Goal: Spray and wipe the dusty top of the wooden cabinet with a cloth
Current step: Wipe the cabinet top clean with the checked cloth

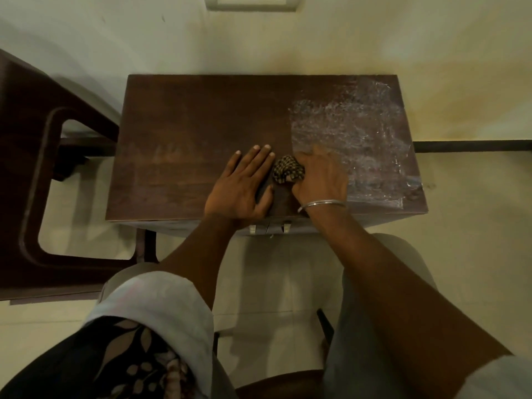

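A dark brown chair [34, 174] stands on pale floor tiles [276, 272] beside a cream wall [115, 38].

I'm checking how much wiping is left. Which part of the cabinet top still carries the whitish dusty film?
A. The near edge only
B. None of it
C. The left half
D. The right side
D: the whitish film covers the right side of the cabinet top, beyond the right hand and its bunched cloth; the left half looks dark and clean.

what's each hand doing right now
Left hand: open, flat on the cabinet top.
Right hand: closed on the checked cloth.
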The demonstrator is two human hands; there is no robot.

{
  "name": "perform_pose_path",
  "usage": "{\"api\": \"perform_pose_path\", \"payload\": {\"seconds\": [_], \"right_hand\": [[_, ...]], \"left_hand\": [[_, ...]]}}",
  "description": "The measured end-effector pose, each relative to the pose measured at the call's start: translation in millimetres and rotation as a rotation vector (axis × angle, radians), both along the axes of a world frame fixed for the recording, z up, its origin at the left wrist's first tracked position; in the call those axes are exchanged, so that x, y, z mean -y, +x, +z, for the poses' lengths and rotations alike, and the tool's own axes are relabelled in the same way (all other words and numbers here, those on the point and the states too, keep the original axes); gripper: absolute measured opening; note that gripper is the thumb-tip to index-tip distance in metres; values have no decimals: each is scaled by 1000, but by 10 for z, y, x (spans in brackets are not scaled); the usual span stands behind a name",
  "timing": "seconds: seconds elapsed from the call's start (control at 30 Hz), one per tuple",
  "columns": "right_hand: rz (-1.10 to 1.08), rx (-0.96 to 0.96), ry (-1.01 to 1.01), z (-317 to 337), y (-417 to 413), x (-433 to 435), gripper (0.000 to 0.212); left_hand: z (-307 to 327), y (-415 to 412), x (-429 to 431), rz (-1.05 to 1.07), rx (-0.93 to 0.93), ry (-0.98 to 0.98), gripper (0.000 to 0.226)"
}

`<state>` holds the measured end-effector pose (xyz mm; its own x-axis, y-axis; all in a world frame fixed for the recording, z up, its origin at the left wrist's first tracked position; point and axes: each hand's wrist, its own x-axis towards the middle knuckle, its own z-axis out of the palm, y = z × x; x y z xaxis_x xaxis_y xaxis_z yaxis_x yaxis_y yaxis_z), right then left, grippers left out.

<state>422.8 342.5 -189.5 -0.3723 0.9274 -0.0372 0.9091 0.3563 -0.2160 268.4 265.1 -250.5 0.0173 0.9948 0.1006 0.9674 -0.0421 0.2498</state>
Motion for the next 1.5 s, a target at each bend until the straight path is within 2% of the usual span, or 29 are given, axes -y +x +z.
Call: {"api": "perform_pose_path", "payload": {"seconds": [0.2,0.4,0.6,0.73,0.93,1.1,1.3,1.5], "right_hand": [[-33,-17,6,32,-261,-325,35],[16,33,-24,29,-127,-254,43],[-17,-32,-5,30,-319,-416,36],[-4,17,6,-25,-232,-344,40],[-38,-68,-30,-7,-448,-661,37],[-5,-21,7,-58,-390,-532,34],[-33,-148,-13,-22,-533,-816,37],[1,-23,14,-91,-489,-809,35]], "left_hand": [[-23,-24,-8,3,-7,-5,70],[-31,-11,-16,6,-17,10,72],[-28,-22,-16,8,-47,-8,73],[-26,-12,-10,28,-29,-12,76],[-23,-16,-15,41,-50,-8,76],[-22,-14,-12,51,-31,0,76],[-17,-15,-8,53,-22,-16,75],[-13,-13,-10,61,-14,-26,75]]}}
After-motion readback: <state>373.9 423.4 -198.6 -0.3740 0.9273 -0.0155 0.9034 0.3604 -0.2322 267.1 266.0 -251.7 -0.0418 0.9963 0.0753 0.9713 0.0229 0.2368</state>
